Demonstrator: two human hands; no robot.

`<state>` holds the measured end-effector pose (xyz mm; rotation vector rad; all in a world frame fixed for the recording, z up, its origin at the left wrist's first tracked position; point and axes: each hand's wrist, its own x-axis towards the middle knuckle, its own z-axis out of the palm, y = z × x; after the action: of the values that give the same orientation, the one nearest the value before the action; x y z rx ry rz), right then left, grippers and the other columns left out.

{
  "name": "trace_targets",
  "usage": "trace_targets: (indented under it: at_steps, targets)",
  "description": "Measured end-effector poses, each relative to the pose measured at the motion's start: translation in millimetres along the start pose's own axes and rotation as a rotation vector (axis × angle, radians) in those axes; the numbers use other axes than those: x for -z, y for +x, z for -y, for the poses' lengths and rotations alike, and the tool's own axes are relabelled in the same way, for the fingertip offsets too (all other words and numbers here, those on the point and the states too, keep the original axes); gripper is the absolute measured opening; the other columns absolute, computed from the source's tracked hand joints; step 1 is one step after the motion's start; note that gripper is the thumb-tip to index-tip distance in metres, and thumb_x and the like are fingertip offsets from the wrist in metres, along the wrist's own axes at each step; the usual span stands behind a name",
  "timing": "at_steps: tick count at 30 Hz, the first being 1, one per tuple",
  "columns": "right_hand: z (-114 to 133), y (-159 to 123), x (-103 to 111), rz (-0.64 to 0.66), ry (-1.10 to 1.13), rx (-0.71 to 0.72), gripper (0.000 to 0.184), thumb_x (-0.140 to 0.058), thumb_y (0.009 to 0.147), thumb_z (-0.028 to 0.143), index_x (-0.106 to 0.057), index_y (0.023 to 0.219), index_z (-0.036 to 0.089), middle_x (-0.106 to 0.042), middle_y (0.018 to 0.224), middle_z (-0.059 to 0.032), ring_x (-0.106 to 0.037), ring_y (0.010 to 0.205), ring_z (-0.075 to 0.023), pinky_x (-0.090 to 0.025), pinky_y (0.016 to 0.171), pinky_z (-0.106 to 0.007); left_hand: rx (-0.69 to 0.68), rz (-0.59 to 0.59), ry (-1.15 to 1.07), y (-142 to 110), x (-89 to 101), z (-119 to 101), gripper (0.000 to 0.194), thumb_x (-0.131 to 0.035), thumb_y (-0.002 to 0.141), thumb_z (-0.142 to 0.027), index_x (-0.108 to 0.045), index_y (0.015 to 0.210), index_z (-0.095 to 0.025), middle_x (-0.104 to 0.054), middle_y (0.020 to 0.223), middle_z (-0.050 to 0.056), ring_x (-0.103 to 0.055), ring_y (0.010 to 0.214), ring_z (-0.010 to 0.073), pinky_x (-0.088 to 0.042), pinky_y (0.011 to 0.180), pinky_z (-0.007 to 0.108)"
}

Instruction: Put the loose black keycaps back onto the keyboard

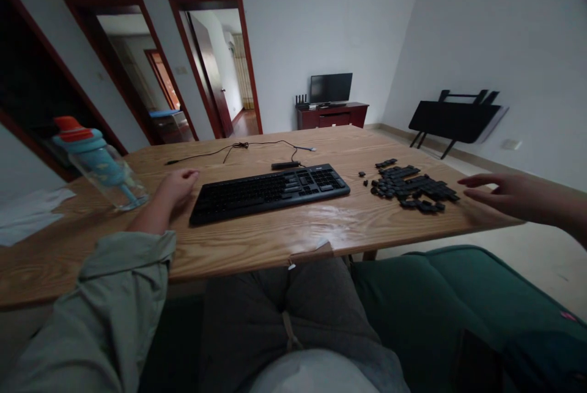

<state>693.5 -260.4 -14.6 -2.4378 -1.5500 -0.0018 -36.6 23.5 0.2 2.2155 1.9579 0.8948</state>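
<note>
A black keyboard (270, 190) lies slightly slanted on the wooden table (238, 240) in front of me. Just past its left end, my left hand (178, 186) rests on the tabletop with the fingers curled in, and I see nothing in them. To the right of the keyboard is a loose heap of black keycaps (408, 185), with a few lying apart from it. My right hand (499, 191) hovers by the heap's right side, fingers stretched towards it and apart, holding nothing. Some of the keyboard's keys stand out raised near its middle and right.
Behind the keyboard runs a thin black cable (238, 145) beside a small dark bar (285, 165). A clear bottle with a red cap (107, 167) stands at the left, near white paper (27, 213). The table's front edge has a brown patch (312, 254).
</note>
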Motion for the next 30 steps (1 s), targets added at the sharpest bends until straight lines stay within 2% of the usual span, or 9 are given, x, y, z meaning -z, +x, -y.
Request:
trace_targets:
  at_steps: [2,4,7,10,13,16,22,27,30]
  targets:
    - [3.6,5.1,1.4,0.083,0.015,-0.044,0.062,-0.051,0.075,0.066,-0.072,0.116,0.024,-0.075,0.112,-0.0134,-0.070,0.088,-0.0327,-0.055,0.074,-0.044,0.045,0.076,0.039,-2.1,6.3,25.4,0.041,-0.053,0.082,-0.038,-0.076,0.106,-0.014,-0.076,0.109,0.013,-0.067,0.103,0.0284,-0.051,0.092,0.036]
    - [10.6,9.0,2.8,0.061,-0.011,-0.046,0.060,-0.051,0.075,0.066,-0.073,0.112,0.024,-0.075,0.112,-0.0138,-0.069,0.094,-0.0349,-0.055,0.080,-0.048,0.075,0.122,0.028,-7.1,10.6,34.3,0.040,-0.053,0.082,-0.037,-0.075,0.105,-0.013,-0.076,0.105,0.013,-0.068,0.099,0.0270,-0.051,0.090,0.035]
    - [20.5,11.5,3.9,0.046,-0.016,0.009,0.055,-0.053,0.077,0.064,-0.074,0.108,0.024,-0.075,0.110,-0.0141,-0.069,0.095,-0.0352,-0.053,0.083,-0.048,0.120,0.146,-0.044,-15.6,14.8,25.1,0.044,-0.053,0.083,-0.039,-0.074,0.110,-0.012,-0.075,0.091,0.010,-0.066,0.080,0.0222,-0.052,0.075,0.031]
    - [25.2,7.4,5.3,0.073,0.000,0.063,0.048,-0.054,0.080,0.056,-0.074,0.109,0.023,-0.075,0.111,-0.0142,-0.069,0.091,-0.0320,-0.053,0.081,-0.044,0.136,0.164,-0.111,-21.0,17.7,11.5,0.047,-0.053,0.084,-0.040,-0.071,0.116,-0.010,-0.071,0.082,0.007,-0.059,0.066,0.0173,-0.047,0.062,0.026]
    - [27.5,-4.4,6.6,0.135,0.041,0.134,0.042,-0.056,0.080,0.049,-0.075,0.107,0.023,-0.075,0.107,-0.0132,-0.069,0.088,-0.0291,-0.053,0.079,-0.041,0.125,0.143,-0.123,-20.7,19.4,10.0,0.048,-0.053,0.085,-0.038,-0.071,0.118,-0.009,-0.071,0.083,0.007,-0.056,0.067,0.0153,-0.045,0.063,0.024]
    - [35.1,-21.2,7.0,0.183,0.070,0.184,0.042,-0.056,0.081,0.050,-0.076,0.106,0.023,-0.075,0.105,-0.0134,-0.067,0.086,-0.0278,-0.053,0.075,-0.039,0.097,0.087,-0.091,-17.5,19.7,16.1,0.044,-0.054,0.083,-0.036,-0.073,0.112,-0.008,-0.072,0.090,0.008,-0.057,0.073,0.0159,-0.044,0.068,0.024]
    - [68.9,-47.7,8.5,0.268,0.082,0.259,0.052,-0.052,0.083,0.059,-0.075,0.111,0.021,-0.073,0.098,-0.0129,-0.064,0.079,-0.0264,-0.051,0.069,-0.038,0.123,0.093,-0.070,-18.5,21.1,14.7,0.047,-0.055,0.080,-0.038,-0.074,0.113,-0.010,-0.072,0.086,0.007,-0.054,0.065,0.0150,-0.042,0.061,0.024]
    - [84.1,-47.7,8.5,0.287,0.026,0.338,0.049,-0.052,0.086,0.056,-0.075,0.110,0.020,-0.072,0.095,-0.0119,-0.064,0.078,-0.0250,-0.049,0.067,-0.037,0.114,0.081,-0.070,-20.0,22.3,11.6,0.048,-0.055,0.079,-0.038,-0.073,0.113,-0.009,-0.071,0.086,0.007,-0.055,0.066,0.0152,-0.042,0.059,0.024]
    - [86.8,-41.6,4.0,0.243,-0.001,0.381,0.047,-0.054,0.086,0.055,-0.076,0.109,0.021,-0.073,0.094,-0.0107,-0.063,0.074,-0.0232,-0.048,0.064,-0.035,0.121,0.073,-0.080,-20.3,23.2,10.0,0.048,-0.055,0.079,-0.040,-0.073,0.112,-0.011,-0.070,0.082,0.006,-0.054,0.065,0.0159,-0.042,0.058,0.024]
